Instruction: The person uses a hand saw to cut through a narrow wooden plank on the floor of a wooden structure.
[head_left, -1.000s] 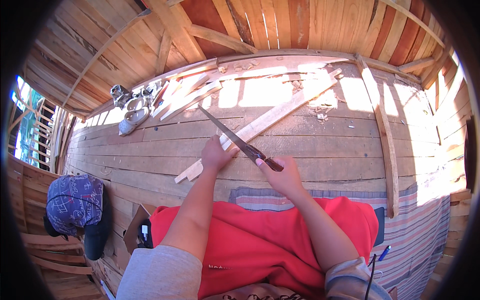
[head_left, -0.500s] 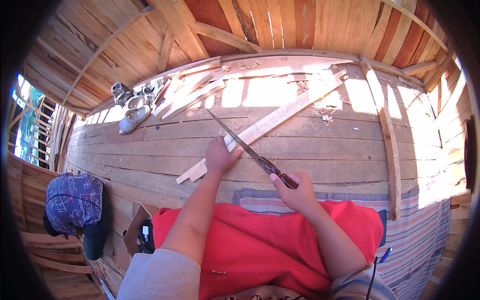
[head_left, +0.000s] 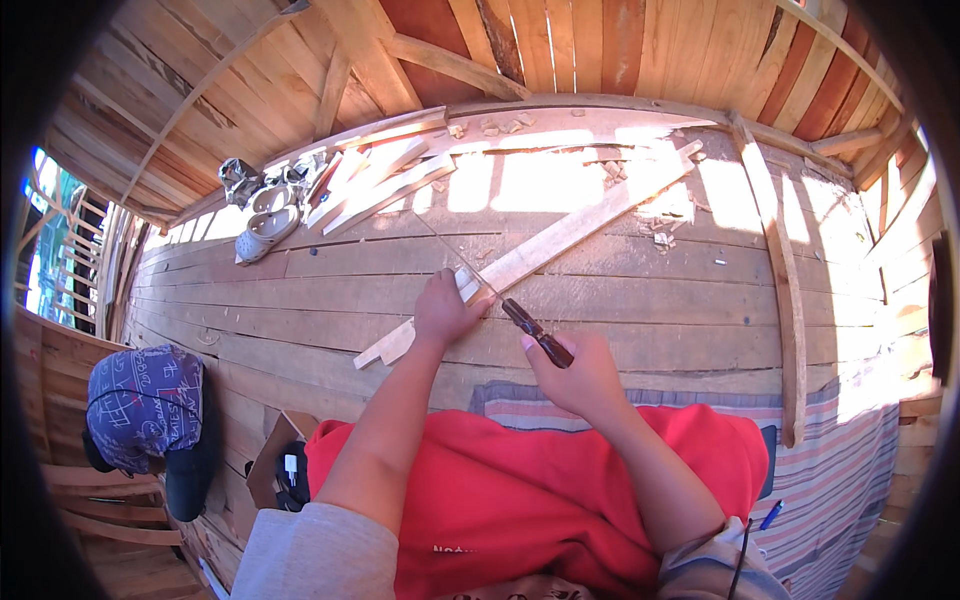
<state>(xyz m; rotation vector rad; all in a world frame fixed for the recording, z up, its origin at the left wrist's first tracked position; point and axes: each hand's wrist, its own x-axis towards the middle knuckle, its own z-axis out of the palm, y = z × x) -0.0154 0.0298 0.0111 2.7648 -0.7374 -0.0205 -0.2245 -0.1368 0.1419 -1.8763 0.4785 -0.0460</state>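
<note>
A long pale wooden board (head_left: pixel 580 225) lies slantwise on the plank floor, running from near left to far right. My left hand (head_left: pixel 448 308) is closed around a narrow wooden strip (head_left: pixel 390 345) at the board's near end, pressing it down. In my right hand (head_left: pixel 580 372) is the dark brown handle of a long knife (head_left: pixel 538 332). Its thin, tapering blade points away and to the left, crossing the wood just right of my left fingers. The blade now appears almost edge-on, so its contact with the wood is hard to judge.
Loose strips (head_left: pixel 390 190) and grey clogs (head_left: pixel 268 230) lie far left. Wood chips (head_left: pixel 664 240) are scattered beside the board. A long beam (head_left: pixel 775 290) stands at right, near a striped cloth (head_left: pixel 830 480). A patterned cap (head_left: pixel 148 405) is at left; red fabric (head_left: pixel 500 490) covers my lap.
My right hand has shifted slightly left with the knife, and the blade has turned from showing its flat side to nearly edge-on. My left hand stays on the wood.
</note>
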